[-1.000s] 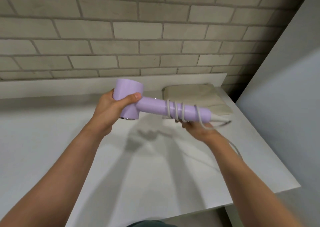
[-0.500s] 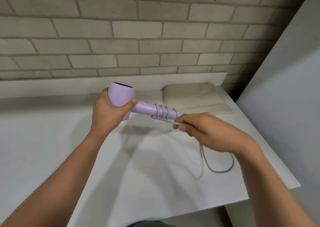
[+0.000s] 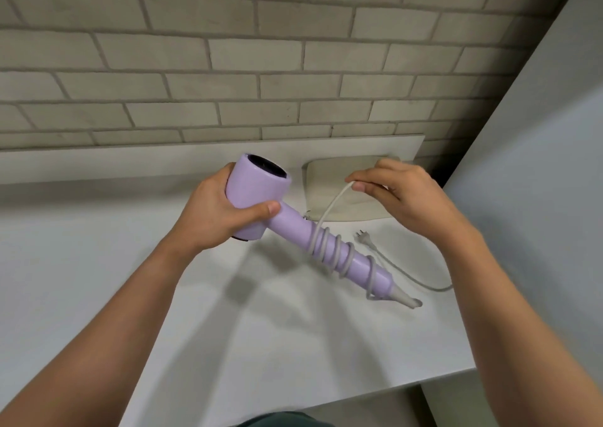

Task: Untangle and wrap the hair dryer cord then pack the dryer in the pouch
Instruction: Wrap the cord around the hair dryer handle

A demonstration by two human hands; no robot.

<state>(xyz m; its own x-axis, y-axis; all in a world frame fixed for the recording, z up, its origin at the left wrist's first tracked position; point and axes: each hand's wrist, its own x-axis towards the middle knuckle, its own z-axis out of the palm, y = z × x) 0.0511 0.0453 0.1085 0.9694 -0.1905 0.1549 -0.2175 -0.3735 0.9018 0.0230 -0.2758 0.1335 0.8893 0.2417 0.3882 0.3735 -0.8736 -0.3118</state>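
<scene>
My left hand (image 3: 225, 212) gripped the dryer (image 3: 261, 204) head, handle pointing down-right. My right hand (image 3: 396, 191) pinched the cord (image 3: 332, 208) above the coils; the plug (image 3: 361, 234) lay on the counter (image 3: 130, 296) before the pouch (image 3: 329, 178).

Lilac hair dryer (image 3: 261, 198), dark inside the barrel mouth. Pale grey-white cord (image 3: 332, 250) in spiral bands around the lilac handle, with a matching plug (image 3: 363, 235). Cream, perhaps beige, pouch (image 3: 329, 185). Plain white counter (image 3: 130, 279). Greyish-beige brick wall (image 3: 261, 67), staggered courses, lighter mortar lines.
</scene>
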